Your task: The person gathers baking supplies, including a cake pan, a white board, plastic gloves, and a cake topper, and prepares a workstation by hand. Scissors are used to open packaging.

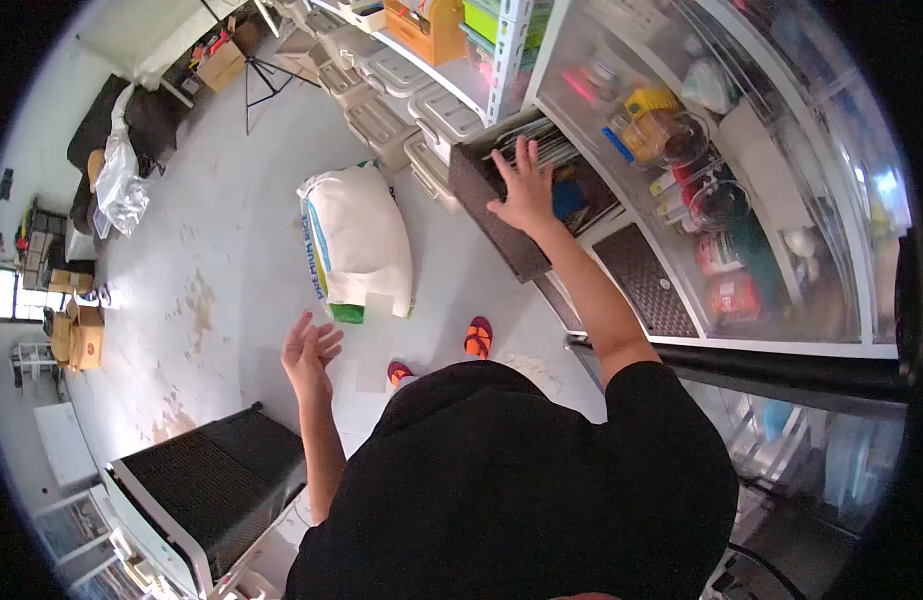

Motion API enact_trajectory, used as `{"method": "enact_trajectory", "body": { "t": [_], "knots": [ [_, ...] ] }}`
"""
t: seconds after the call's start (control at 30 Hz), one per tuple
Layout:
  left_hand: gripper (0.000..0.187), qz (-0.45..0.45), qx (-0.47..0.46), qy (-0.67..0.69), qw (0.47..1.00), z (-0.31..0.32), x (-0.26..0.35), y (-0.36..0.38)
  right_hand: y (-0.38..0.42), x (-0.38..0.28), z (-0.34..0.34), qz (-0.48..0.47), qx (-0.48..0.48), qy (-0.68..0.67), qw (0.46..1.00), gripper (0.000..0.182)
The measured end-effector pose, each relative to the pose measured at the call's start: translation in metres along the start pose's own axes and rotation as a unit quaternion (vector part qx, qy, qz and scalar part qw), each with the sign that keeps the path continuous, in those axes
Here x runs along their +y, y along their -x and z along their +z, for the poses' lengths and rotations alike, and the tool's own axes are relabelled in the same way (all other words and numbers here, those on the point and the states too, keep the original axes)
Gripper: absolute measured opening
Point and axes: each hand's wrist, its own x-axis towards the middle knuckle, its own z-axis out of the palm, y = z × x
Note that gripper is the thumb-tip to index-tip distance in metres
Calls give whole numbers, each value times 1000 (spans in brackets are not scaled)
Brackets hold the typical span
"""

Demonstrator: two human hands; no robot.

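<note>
My right hand [525, 187] is over an open dark drawer [502, 215], its fingers spread and nothing in them. Inside the drawer, thin items [552, 140] stand packed together, with blue and yellow things partly hidden behind my hand and wrist. My left hand [312, 350] hangs over the floor, empty, with its fingers apart. Close to it, a large white sack [357, 235] with blue lettering and a green end lies on the floor.
A clear-fronted cabinet [672, 200] full of items rises at the right. Lidded grey bins [392, 75] line the shelf at the top. A tripod [250, 65] stands at the upper left, cardboard boxes [85, 335] farther left. A black-topped unit [217, 480] is at the lower left.
</note>
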Motion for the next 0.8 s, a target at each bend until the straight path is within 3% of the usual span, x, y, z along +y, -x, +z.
{"method": "enact_trajectory", "body": {
  "t": [0.03,0.1,0.17,0.23,0.27,0.3,0.33,0.37,0.4,0.43,0.5,0.57,0.6,0.63,0.67,0.7,0.73,0.8],
  "knots": [
    [33,-1,21,3,1000,-5,-1,1,-3,3,-5,-11,1,21,1000,79],
    [31,0,58,26,998,-18,-3,1,-10,7,-18,52,-29,67,996,81],
    [31,23,75,21,997,-33,-3,4,-15,11,-33,38,7,120,992,81],
    [33,19,106,58,992,-56,-6,3,-14,14,-31,88,57,223,969,81],
    [32,17,118,70,990,-68,-5,2,-19,9,-39,130,19,247,960,81],
    [31,16,129,82,988,-81,-3,1,-20,27,-16,113,74,284,949,82],
    [30,18,136,87,987,-97,-2,-2,-25,38,1,103,136,343,924,62],
    [28,20,138,94,986,-113,-1,-5,-25,24,3,134,111,332,927,55],
    [28,24,163,104,981,-129,-1,-10,-29,2,7,182,111,305,928,56],
    [26,23,163,109,980,-147,0,-18,-29,-20,17,168,150,260,939,48],
    [24,21,161,113,980,-185,0,-30,-33,-67,40,57,73,106,990,38],
    [23,32,128,156,979,-221,4,-47,-20,-149,85,83,-78,-191,975,36],
    [23,18,130,141,981,-236,17,-51,5,-221,80,30,-148,-382,912,39],
    [23,19,133,147,980,-253,25,-56,26,-257,138,-143,-127,-503,843,43],
    [23,28,118,139,983,-270,32,-63,48,-348,75,-121,-292,-522,792,41],
    [23,37,107,132,985,-287,39,-68,72,-407,79,-38,-377,-659,650,39],
    [23,37,120,137,983,-302,46,-70,88,-458,66,-11,-414,-682,603,32],
    [22,61,113,161,979,-336,63,-77,102,-532,56,-20,-443,-646,621,25]
  ]
}}
